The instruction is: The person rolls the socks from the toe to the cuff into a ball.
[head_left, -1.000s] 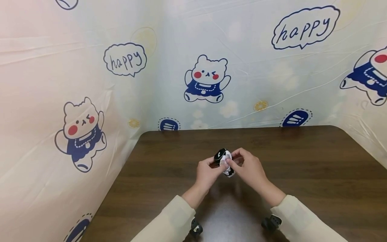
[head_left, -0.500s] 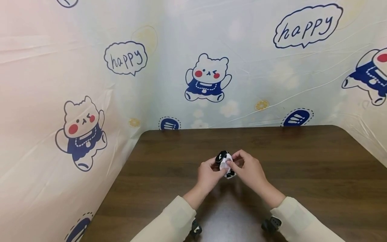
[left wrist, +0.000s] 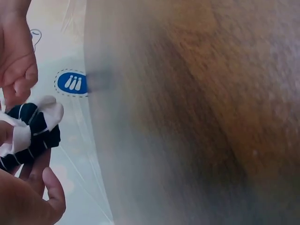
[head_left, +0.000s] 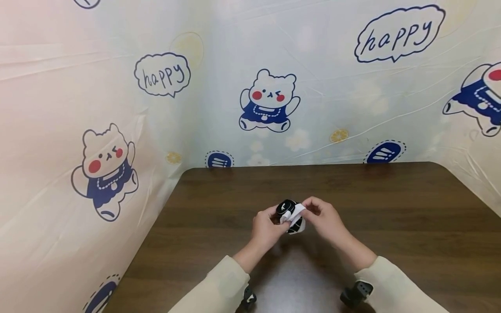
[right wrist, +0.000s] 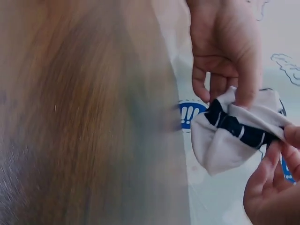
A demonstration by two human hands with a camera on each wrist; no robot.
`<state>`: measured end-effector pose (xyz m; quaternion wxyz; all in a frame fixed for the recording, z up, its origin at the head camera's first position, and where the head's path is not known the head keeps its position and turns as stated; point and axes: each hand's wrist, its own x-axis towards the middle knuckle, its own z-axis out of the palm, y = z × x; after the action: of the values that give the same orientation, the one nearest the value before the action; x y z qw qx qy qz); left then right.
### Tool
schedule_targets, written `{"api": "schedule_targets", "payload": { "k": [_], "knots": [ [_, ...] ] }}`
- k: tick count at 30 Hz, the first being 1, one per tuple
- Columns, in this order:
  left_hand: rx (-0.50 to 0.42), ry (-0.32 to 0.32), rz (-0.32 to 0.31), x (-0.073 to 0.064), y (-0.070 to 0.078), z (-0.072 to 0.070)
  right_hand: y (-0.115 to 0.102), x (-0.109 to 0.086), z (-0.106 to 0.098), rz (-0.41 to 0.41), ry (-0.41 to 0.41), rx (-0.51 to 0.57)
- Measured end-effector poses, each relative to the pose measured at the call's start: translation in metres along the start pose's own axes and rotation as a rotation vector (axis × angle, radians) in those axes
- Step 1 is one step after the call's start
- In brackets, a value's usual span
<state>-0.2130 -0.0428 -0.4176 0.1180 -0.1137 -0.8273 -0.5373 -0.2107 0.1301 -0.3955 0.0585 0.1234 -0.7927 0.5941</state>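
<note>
A rolled bundle of black-and-white socks (head_left: 284,206) is held up over the middle of the table. Thin white lines cross its black fabric, and a white part hangs loose in the right wrist view. My left hand (head_left: 266,228) grips the bundle from the left, its thumb pressed on the white cloth. From the right, my right hand (head_left: 325,218) pinches a white fold (head_left: 299,208) between thumb and fingers and draws it out sideways. In the left wrist view the socks (left wrist: 29,112) sit between both hands, partly cut off at the frame edge.
The dark brown wooden table (head_left: 219,191) has rounded far corners. Behind and beside it hangs a pale curtain (head_left: 313,95) with printed bears and the word "happy". A black wrist device (head_left: 357,293) hangs under each cream sleeve (head_left: 395,287).
My right hand has moved a little right, pulling a white fold out from the socks. The bundle has dipped slightly lower. My left hand keeps its grip.
</note>
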Motion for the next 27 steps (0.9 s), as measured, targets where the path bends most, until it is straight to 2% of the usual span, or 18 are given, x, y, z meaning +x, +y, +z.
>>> {"api": "schedule_targets", "payload": {
  "k": [3,6,10,13,15,19,22,27],
  "knots": [
    [-0.002,-0.01,0.014,0.001,0.0,-0.002,-0.001,-0.002,-0.005,0.068,-0.065,0.176],
    [-0.007,-0.026,0.026,0.002,0.001,-0.003,0.0,-0.003,-0.009,0.09,-0.128,0.291],
    [-0.078,-0.056,0.013,0.003,0.003,-0.004,0.0,-0.004,-0.013,0.073,-0.21,0.36],
    [-0.183,-0.087,-0.009,0.002,0.003,-0.005,0.0,-0.004,-0.015,0.059,-0.274,0.367],
    [-0.241,-0.109,-0.02,0.001,0.001,-0.007,0.0,-0.005,-0.017,0.04,-0.313,0.337],
    [-0.306,-0.158,-0.027,-0.002,-0.002,-0.008,-0.003,-0.008,-0.02,-0.092,-0.33,0.191],
    [-0.322,-0.187,-0.021,-0.002,-0.004,-0.008,-0.004,-0.009,-0.02,-0.215,-0.285,0.071],
    [-0.331,-0.214,-0.001,-0.004,-0.002,-0.006,-0.006,-0.011,-0.019,-0.336,-0.183,-0.104]
  ]
}}
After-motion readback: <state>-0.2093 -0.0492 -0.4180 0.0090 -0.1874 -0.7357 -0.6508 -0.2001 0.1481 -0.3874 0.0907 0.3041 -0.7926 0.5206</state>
